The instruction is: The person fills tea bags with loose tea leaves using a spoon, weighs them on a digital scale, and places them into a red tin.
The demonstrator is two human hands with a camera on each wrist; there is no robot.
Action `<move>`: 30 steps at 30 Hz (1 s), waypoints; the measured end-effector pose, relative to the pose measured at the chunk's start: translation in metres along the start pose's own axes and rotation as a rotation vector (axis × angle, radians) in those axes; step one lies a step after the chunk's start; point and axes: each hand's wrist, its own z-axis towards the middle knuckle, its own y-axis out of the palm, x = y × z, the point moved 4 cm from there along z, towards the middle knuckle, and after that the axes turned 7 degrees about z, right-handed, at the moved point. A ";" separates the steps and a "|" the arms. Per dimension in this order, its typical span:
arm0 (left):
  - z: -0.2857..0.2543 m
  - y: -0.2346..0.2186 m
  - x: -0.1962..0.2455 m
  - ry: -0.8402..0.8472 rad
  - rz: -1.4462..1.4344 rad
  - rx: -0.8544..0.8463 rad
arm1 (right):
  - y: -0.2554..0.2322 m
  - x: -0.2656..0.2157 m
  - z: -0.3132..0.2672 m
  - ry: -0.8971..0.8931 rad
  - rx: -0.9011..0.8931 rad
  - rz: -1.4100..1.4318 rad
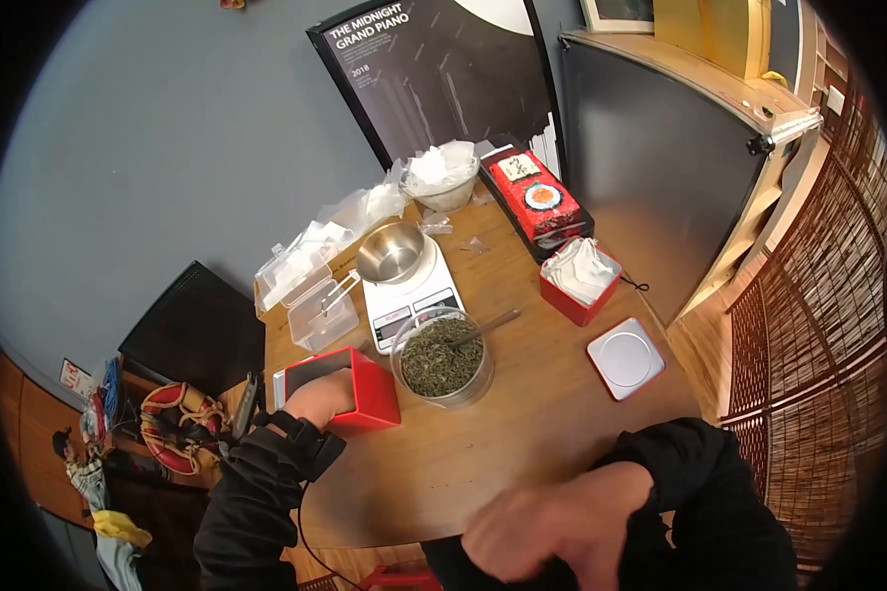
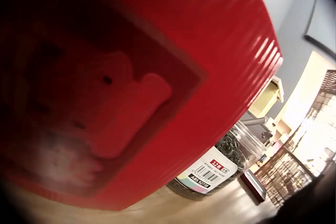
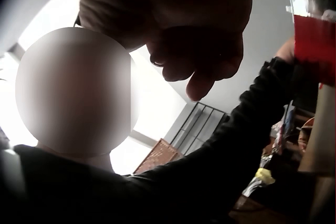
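My left hand (image 1: 321, 397) reaches into a red square tin (image 1: 375, 386) at the left of the table. Its fingers are hidden inside, and the tin's wall fills most of the left wrist view. Right beside the tin stands a clear plastic tub (image 1: 442, 396) of dried green leaves (image 1: 434, 360), with a spoon (image 1: 493, 325) leaning in it. My right hand (image 1: 552, 532), blurred, hangs over the front table edge with nothing in it. Its fingers look loosely curled in the right wrist view.
Behind the tub are a white kitchen scale (image 1: 419, 295) and a metal bowl (image 1: 392, 254). A second red tin (image 1: 567, 300) holds white cloth bags (image 1: 581, 271), near a square lid (image 1: 626, 360). Farther back lie a red package (image 1: 537, 197), a clear box (image 1: 323, 320) and a bowl of white pouches (image 1: 448, 192).
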 end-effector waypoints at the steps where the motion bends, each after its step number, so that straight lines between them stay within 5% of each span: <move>1: -0.006 -0.002 0.002 0.007 -0.003 -0.014 | 0.003 -0.003 -0.004 0.007 0.013 0.008; 3: -0.013 -0.011 0.017 0.338 0.143 0.111 | 0.015 -0.021 -0.017 -0.282 -0.052 0.065; 4: -0.007 -0.008 0.011 0.372 0.140 0.093 | 0.016 -0.030 -0.020 -0.269 -0.017 0.056; 7: 0.005 -0.010 0.013 0.246 0.039 0.002 | 0.023 -0.045 -0.015 -0.509 -0.076 0.113; 12: -0.007 -0.027 0.024 0.259 0.097 -0.038 | 0.029 -0.021 0.003 -0.482 -0.191 0.219; 18: -0.031 -0.051 0.044 -0.050 0.021 0.081 | 0.022 -0.027 0.001 -0.632 -0.087 0.275; 20: -0.042 -0.056 0.047 -0.144 0.060 0.075 | 0.020 -0.027 0.003 -0.592 -0.060 0.265; 24: -0.073 -0.074 0.057 -0.121 0.169 0.349 | 0.011 -0.016 0.011 -0.598 -0.158 0.194; 26: -0.086 -0.077 0.057 -0.102 0.141 0.448 | -0.014 0.033 0.009 -0.353 0.292 -0.160; 29: -0.094 -0.069 0.053 0.097 -0.521 0.622 | -0.029 0.061 0.014 0.049 0.454 -0.184; 30: -0.096 -0.067 0.059 0.092 -0.513 0.635 | -0.033 0.059 0.019 0.153 0.490 -0.187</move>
